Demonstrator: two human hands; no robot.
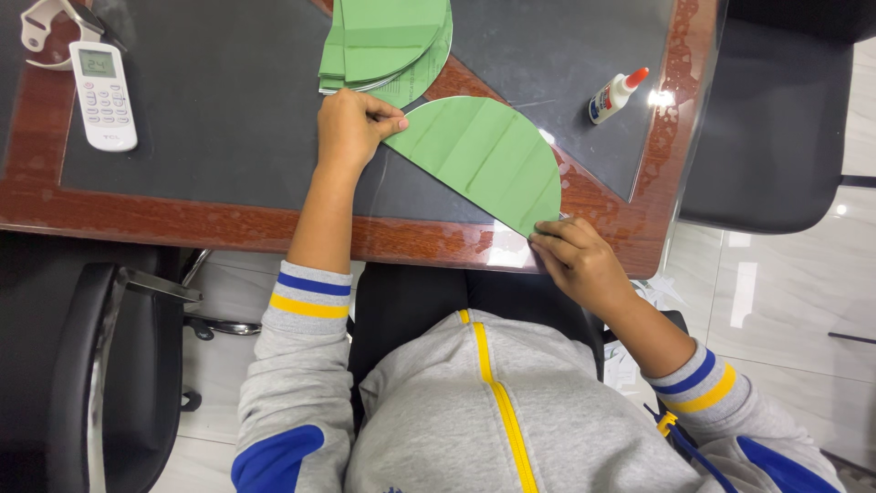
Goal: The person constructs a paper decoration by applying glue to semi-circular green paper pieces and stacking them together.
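Note:
A green paper half-circle (484, 157) with several fold creases lies flat on the desk, its straight edge running diagonally. My left hand (351, 126) pinches its upper left corner between thumb and fingers. My right hand (575, 260) pinches the lower right corner at the desk's front edge. The paper is stretched between both hands.
A stack of folded green paper pieces (388, 41) lies at the back. A small glue bottle (616, 94) with an orange cap lies to the right. A white remote control (103, 94) rests at far left. The desk (182, 219) has a wooden rim; black chairs (776, 119) stand around.

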